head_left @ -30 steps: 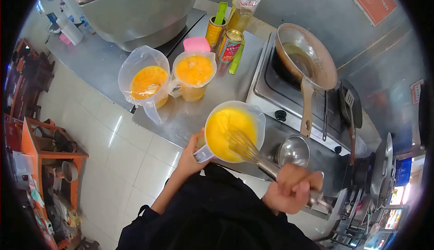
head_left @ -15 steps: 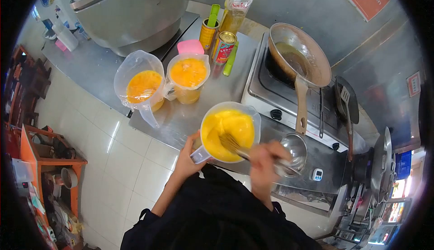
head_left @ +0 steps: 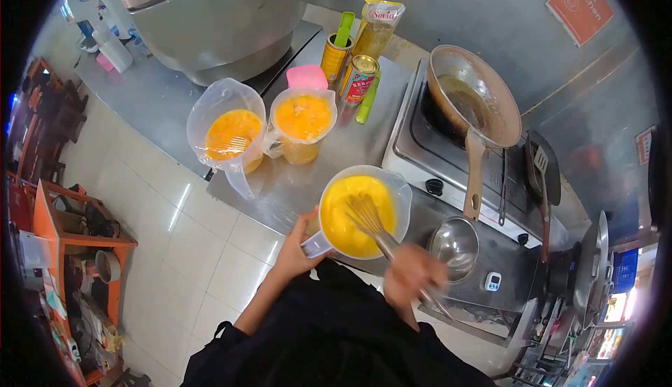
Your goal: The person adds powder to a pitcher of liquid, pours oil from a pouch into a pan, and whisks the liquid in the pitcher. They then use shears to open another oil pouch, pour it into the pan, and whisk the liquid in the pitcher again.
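Observation:
My left hand [head_left: 297, 250] grips the handle of a clear plastic measuring jug [head_left: 400, 201] at the counter's front edge. Yellow beaten egg [head_left: 343, 208] fills much of this jug. My right hand [head_left: 414, 275], slightly blurred, is closed around the handle of a metal whisk [head_left: 371, 217], whose wires dip into the egg. Behind stand two more jugs of orange-yellow egg: a wide jug [head_left: 203, 110] with plastic wrap over it, and a smaller jug [head_left: 323, 100] beside it. A steel bowl [head_left: 458, 247] sits just right of my right hand.
On the right, a frying pan [head_left: 500, 107] with oil rests on a gas stove [head_left: 413, 131]. Cans [head_left: 359, 79], an oil pouch [head_left: 381, 26] and a pink item [head_left: 306, 76] stand farther back. A large metal cooker [head_left: 217, 30] is back left, a small timer [head_left: 493, 281] at right.
The whisk has swung within the egg and its handle now tilts more steeply, with my right hand a little lower. The whole view has shifted slightly; my left hand keeps its hold.

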`<state>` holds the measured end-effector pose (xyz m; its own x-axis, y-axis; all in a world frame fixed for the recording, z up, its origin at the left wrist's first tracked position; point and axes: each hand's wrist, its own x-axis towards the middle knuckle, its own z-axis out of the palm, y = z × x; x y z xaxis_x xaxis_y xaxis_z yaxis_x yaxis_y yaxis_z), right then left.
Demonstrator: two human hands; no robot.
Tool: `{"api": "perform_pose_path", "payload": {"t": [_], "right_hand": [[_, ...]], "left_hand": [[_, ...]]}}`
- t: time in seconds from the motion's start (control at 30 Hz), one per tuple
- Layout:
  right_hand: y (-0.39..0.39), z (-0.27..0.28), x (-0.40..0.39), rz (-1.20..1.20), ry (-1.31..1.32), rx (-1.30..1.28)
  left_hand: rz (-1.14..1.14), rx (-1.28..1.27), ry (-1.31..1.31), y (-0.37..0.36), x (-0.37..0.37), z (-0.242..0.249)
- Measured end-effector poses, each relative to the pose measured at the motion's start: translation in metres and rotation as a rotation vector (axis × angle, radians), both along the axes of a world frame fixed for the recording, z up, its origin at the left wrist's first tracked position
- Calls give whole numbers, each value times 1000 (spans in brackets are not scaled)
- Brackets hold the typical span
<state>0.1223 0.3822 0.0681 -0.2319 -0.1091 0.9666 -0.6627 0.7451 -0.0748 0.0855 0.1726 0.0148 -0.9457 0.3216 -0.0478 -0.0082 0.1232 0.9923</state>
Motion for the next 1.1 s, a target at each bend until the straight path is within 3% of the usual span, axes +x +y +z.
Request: {"api": "perform_pose_path", "payload": {"t": [0.03, 0.07, 0.13, 0.17, 0.2, 0.27, 0.33, 0.4, 0.53, 0.67, 0.83, 0.87, 0.93, 1.0, 1.07, 1.1], "right_hand": [[-1, -2, -5, -363, 180, 496], [-5, 1, 4, -358, 184, 494], [-42, 52, 15, -121, -543, -599], [-20, 38, 38, 498, -539, -966], [-45, 87, 21, 616, -345, -867], [-46, 64, 6, 772, -236, -855], [-47, 16, -7, 451, -558, -948], [-21, 16, -6, 261, -641, -870], [-21, 60, 6, 466, -417, -994], [-54, 36, -14, 149, -393, -609], [-25, 55, 0, 470, -480, -983], [-30, 53, -3, 433, -439, -926], [-50, 45, -15, 174, -338, -634], [-45, 45, -15, 29, -285, -452], [-25, 54, -1, 347, -448, -877], [-16, 62, 8, 486, -460, -971]], "left_hand": [[4, -15, 12, 0, 1, -2], [15, -27, 26, 1, 1, -3], [-16, -23, -44, 0, 2, 3], [-35, -15, -111, -1, 1, 6], [-8, -36, -106, 0, 2, 0], [51, -164, 333, 1, 0, -19], [18, -128, 218, -2, 1, -16], [16, -230, 132, -1, 4, -12], [-16, -21, 113, -1, 0, -8], [-44, -24, 8, -2, 8, -1], [21, -45, 168, -3, 8, 3], [19, -37, 178, -2, 6, 6], [-82, -51, -87, -9, 6, 20], [-53, -35, -14, -5, 7, 10], [-32, -26, 53, -7, 7, 11], [-45, -29, -10, -10, 8, 20]]}}
